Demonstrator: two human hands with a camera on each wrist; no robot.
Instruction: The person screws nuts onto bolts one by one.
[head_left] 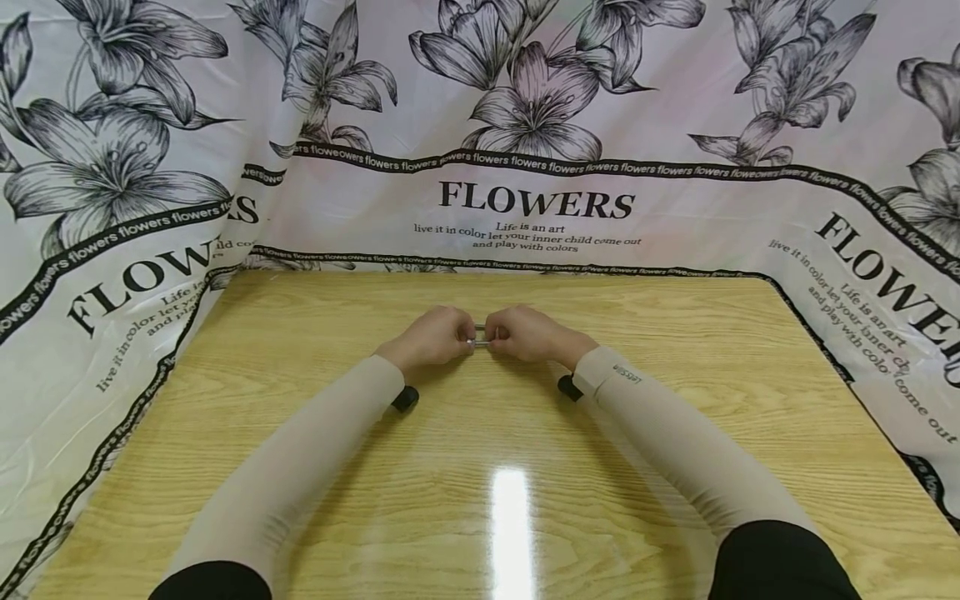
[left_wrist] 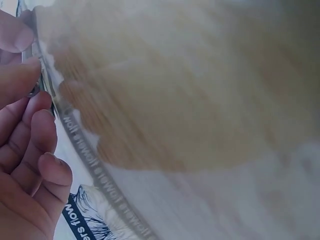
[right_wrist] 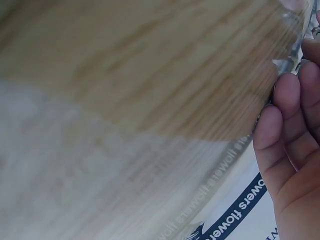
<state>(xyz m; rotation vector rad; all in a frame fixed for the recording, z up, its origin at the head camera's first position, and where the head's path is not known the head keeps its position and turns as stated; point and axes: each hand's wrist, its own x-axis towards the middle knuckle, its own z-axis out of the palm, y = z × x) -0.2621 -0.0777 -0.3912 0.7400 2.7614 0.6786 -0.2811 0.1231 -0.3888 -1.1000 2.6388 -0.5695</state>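
Observation:
Between my two hands runs a small shiny metal piece (head_left: 482, 343) that shows as two parallel bars in the head view. Its ends are covered by my fingers, so its exact kind cannot be told. My left hand (head_left: 433, 336) pinches one end between thumb and fingers. The other end is pinched by my right hand (head_left: 534, 333), at about the same height. In the left wrist view, a bit of metal (left_wrist: 34, 93) shows by the thumb of the left hand (left_wrist: 25, 150). The right hand (right_wrist: 295, 155) is partly cut off at the right wrist view's edge.
A glossy wood-grain table (head_left: 465, 467) lies below the hands. Around its back and sides hangs a white curtain (head_left: 360, 208) printed with flowers and lettering. Black wrist devices (head_left: 406, 399) sit under both wrists. A bright light reflection crosses the near tabletop.

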